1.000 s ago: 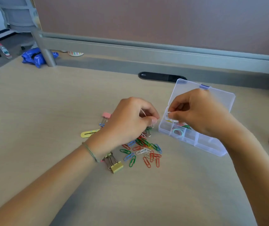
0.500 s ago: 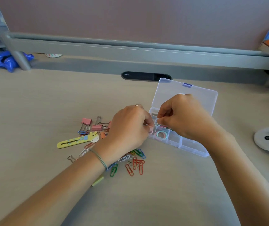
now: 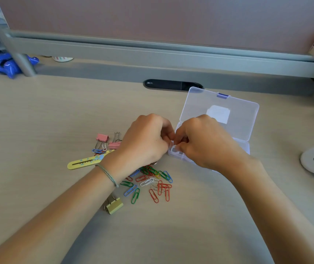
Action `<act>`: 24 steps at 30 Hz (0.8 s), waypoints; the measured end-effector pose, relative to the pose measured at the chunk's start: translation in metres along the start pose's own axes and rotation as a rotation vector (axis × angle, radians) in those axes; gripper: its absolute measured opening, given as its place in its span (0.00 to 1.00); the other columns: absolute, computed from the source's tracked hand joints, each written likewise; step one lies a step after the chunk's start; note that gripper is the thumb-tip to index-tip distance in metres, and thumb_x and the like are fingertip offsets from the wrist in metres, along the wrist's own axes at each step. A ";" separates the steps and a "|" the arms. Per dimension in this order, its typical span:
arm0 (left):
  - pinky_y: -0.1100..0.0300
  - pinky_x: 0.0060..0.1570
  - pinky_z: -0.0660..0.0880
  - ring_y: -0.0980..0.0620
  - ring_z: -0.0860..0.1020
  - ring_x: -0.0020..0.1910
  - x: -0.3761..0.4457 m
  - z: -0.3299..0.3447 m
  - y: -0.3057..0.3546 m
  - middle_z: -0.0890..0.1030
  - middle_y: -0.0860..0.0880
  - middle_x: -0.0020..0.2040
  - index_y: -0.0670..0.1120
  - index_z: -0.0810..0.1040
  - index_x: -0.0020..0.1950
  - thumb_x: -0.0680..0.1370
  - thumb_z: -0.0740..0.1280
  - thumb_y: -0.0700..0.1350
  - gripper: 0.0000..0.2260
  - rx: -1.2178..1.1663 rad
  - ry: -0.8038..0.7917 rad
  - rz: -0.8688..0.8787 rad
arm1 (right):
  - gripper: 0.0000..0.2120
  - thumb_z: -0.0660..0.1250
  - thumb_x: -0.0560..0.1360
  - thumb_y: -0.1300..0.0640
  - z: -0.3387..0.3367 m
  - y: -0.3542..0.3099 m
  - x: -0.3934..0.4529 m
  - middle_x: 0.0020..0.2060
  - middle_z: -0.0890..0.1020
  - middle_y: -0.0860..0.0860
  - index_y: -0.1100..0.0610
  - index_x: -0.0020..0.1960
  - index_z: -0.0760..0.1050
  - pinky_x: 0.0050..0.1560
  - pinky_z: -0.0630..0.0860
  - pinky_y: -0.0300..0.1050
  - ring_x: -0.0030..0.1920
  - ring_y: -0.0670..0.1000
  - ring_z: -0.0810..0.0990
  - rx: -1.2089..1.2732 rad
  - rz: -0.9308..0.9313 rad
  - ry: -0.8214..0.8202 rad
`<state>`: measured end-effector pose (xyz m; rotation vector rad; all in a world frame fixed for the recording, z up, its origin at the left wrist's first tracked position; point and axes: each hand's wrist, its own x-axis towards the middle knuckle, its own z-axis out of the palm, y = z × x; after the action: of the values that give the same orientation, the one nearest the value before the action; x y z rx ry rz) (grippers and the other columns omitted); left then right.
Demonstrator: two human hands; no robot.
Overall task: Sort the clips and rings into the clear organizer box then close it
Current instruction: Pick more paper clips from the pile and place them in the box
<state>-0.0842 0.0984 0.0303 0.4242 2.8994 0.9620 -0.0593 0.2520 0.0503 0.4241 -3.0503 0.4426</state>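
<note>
The desk (image 3: 38, 121) looks like pale wood-grain laminate, matt and smooth. The organizer box (image 3: 243, 134) is clear, glossy plastic with a small purple plastic latch (image 3: 223, 95) on its lid. The paper clips (image 3: 152, 183) near the desk's middle look like thin wire with shiny coloured coating. The binder clips (image 3: 102, 139) have matt painted bodies and bare shiny metal handles. At the far left edge lies something blue (image 3: 5, 64), glossy and crinkled like plastic wrap.

One head-worn camera looks forward and down, close over the desk (image 3: 38, 115), toward the partition (image 3: 152, 20) at its far edge.
</note>
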 end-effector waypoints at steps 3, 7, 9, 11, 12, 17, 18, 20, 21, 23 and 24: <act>0.63 0.30 0.71 0.58 0.80 0.35 0.001 0.000 -0.001 0.84 0.55 0.37 0.54 0.84 0.44 0.72 0.69 0.38 0.10 -0.009 -0.004 -0.001 | 0.09 0.70 0.72 0.57 -0.002 0.001 0.000 0.41 0.86 0.49 0.48 0.49 0.85 0.47 0.79 0.48 0.45 0.53 0.80 -0.001 0.006 -0.018; 0.63 0.33 0.74 0.60 0.80 0.34 0.002 -0.002 -0.003 0.84 0.56 0.35 0.53 0.84 0.44 0.71 0.70 0.36 0.12 -0.051 -0.028 -0.012 | 0.10 0.69 0.71 0.63 -0.004 0.007 0.002 0.38 0.86 0.46 0.50 0.47 0.85 0.48 0.79 0.46 0.42 0.49 0.81 0.039 0.028 0.025; 0.64 0.31 0.72 0.61 0.80 0.34 0.003 -0.002 -0.004 0.84 0.56 0.34 0.53 0.83 0.44 0.71 0.72 0.36 0.12 -0.060 -0.035 -0.015 | 0.09 0.69 0.71 0.63 -0.004 0.007 0.002 0.36 0.85 0.45 0.50 0.43 0.84 0.46 0.80 0.47 0.39 0.49 0.81 0.066 0.029 0.044; 0.64 0.31 0.71 0.61 0.80 0.33 0.003 -0.003 -0.003 0.84 0.56 0.35 0.53 0.83 0.44 0.71 0.72 0.36 0.11 -0.052 -0.038 -0.007 | 0.09 0.70 0.71 0.62 -0.002 0.004 0.001 0.36 0.85 0.44 0.49 0.42 0.85 0.42 0.79 0.45 0.38 0.48 0.81 0.081 0.032 0.043; 0.64 0.31 0.71 0.61 0.80 0.34 0.003 -0.003 -0.003 0.85 0.55 0.35 0.53 0.83 0.44 0.71 0.72 0.36 0.11 -0.050 -0.042 -0.003 | 0.08 0.71 0.70 0.61 0.000 0.003 0.002 0.36 0.84 0.44 0.49 0.41 0.85 0.40 0.77 0.43 0.39 0.47 0.80 0.080 0.030 0.045; 0.64 0.32 0.72 0.61 0.80 0.33 0.003 -0.008 -0.005 0.85 0.55 0.34 0.53 0.83 0.44 0.70 0.70 0.34 0.13 -0.062 -0.066 0.002 | 0.04 0.73 0.69 0.54 0.003 -0.001 0.002 0.37 0.80 0.43 0.46 0.41 0.86 0.39 0.74 0.42 0.40 0.47 0.77 0.056 0.017 0.021; 0.64 0.32 0.73 0.61 0.81 0.33 0.003 -0.008 -0.006 0.85 0.55 0.34 0.53 0.83 0.44 0.70 0.70 0.34 0.14 -0.066 -0.063 0.003 | 0.05 0.72 0.70 0.53 0.003 -0.002 0.001 0.37 0.81 0.43 0.46 0.42 0.86 0.40 0.74 0.42 0.41 0.46 0.77 0.053 0.017 -0.002; 0.61 0.35 0.78 0.61 0.81 0.32 0.004 -0.010 -0.007 0.85 0.55 0.34 0.53 0.83 0.44 0.69 0.69 0.33 0.14 -0.084 -0.053 0.002 | 0.07 0.71 0.71 0.54 0.001 -0.003 0.000 0.39 0.82 0.43 0.46 0.44 0.87 0.43 0.77 0.44 0.42 0.46 0.78 0.045 0.013 -0.027; 0.59 0.36 0.80 0.61 0.81 0.32 0.004 -0.011 -0.007 0.85 0.55 0.34 0.53 0.83 0.44 0.69 0.69 0.32 0.15 -0.090 -0.050 0.002 | 0.07 0.70 0.71 0.55 0.001 -0.003 0.000 0.39 0.82 0.43 0.46 0.44 0.87 0.43 0.77 0.44 0.42 0.46 0.77 0.041 0.012 -0.028; 0.60 0.35 0.79 0.62 0.80 0.30 0.004 -0.014 -0.006 0.85 0.55 0.34 0.53 0.83 0.45 0.69 0.68 0.32 0.16 -0.088 -0.043 0.004 | 0.09 0.70 0.71 0.58 0.000 -0.003 0.000 0.38 0.81 0.42 0.46 0.45 0.87 0.42 0.75 0.42 0.41 0.45 0.76 0.033 0.006 -0.016; 0.62 0.33 0.77 0.62 0.80 0.29 0.004 -0.015 -0.006 0.85 0.55 0.34 0.53 0.83 0.45 0.69 0.68 0.32 0.17 -0.080 -0.037 0.007 | 0.10 0.70 0.71 0.59 0.000 -0.004 0.001 0.37 0.79 0.42 0.46 0.46 0.86 0.42 0.73 0.40 0.40 0.44 0.75 0.027 -0.001 0.002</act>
<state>-0.0914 0.0862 0.0395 0.4422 2.8171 1.0548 -0.0589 0.2482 0.0514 0.4261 -3.0451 0.4851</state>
